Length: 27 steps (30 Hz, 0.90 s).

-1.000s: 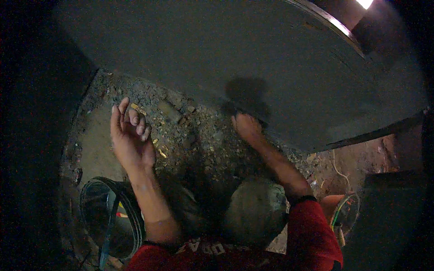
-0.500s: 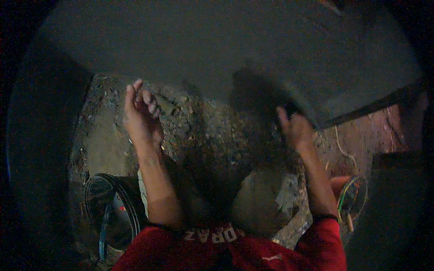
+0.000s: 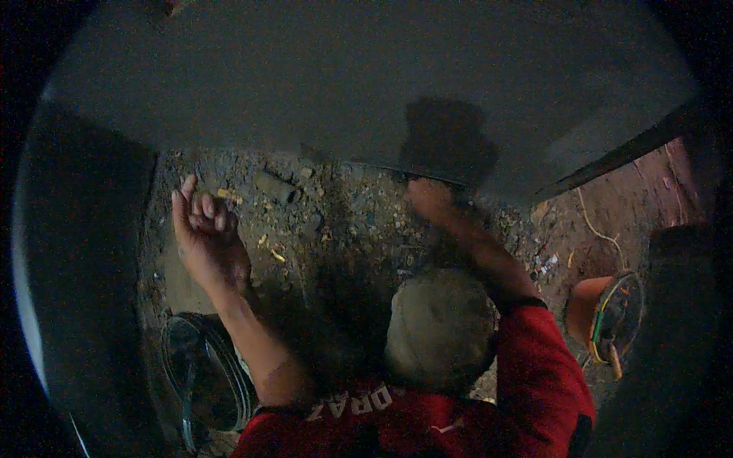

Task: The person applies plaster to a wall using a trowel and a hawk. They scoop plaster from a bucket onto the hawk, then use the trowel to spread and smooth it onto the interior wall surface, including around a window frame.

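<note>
Bare hands [image 3: 208, 238], red shirt [image 3: 538, 374] with pale lettering [image 3: 376, 398]

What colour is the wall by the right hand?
The wall looks grey, dimly lit; head view.

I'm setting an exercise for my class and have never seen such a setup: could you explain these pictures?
There is no machine, just a person's two bare hands. The camera, worn on the head, looks down; straight edges bend, and picture left is the person's left. The left hand is over rubble-strewn ground, fingers partly curled, with nothing visible in its grip. The right hand is at the lower edge of a grey surface; it is too dim to tell what it holds. Yellow scraps lie on the ground. A dark bucket and an orange bucket stand at either side.
</note>
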Motion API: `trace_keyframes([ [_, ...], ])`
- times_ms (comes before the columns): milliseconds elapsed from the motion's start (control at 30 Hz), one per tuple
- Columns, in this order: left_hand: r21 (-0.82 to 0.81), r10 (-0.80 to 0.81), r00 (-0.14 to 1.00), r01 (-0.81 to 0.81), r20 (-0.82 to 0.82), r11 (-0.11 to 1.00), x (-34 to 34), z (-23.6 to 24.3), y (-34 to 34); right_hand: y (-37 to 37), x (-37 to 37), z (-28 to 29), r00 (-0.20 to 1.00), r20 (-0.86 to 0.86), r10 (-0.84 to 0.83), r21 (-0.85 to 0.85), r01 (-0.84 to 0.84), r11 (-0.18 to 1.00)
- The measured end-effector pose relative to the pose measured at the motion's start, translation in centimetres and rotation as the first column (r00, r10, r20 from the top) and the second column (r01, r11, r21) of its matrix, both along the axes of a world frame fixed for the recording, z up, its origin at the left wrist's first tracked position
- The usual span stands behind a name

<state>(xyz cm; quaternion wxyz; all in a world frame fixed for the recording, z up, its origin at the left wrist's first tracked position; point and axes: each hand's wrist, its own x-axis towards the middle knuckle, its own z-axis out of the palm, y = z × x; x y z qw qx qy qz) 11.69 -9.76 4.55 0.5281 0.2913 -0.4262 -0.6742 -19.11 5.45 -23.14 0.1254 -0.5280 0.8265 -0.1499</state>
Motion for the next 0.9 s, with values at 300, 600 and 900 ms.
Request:
trace_keyframes([
  [300, 0.107, -0.015, 0.996, 0.006, 0.089, 0.994, -2.4, -3.6, -2.3, 7.1, 0.1, 25.6, 0.890, -0.308, -0.338, -0.496, 0.153, 0.855],
  [600, 0.102, -0.067, 0.981, 0.049, 0.184, 0.994, -4.5, -3.0, -1.8, 18.6, 0.6, 9.7, 0.909, -0.293, -0.295, -0.080, 0.284, 0.955],
  [900, 0.078, -0.025, 0.996, 0.018, 0.089, 0.997, -6.7, -0.5, 1.6, 17.7, -8.3, -10.1, 0.964, -0.180, -0.196, -0.062, 0.188, 0.980],
])
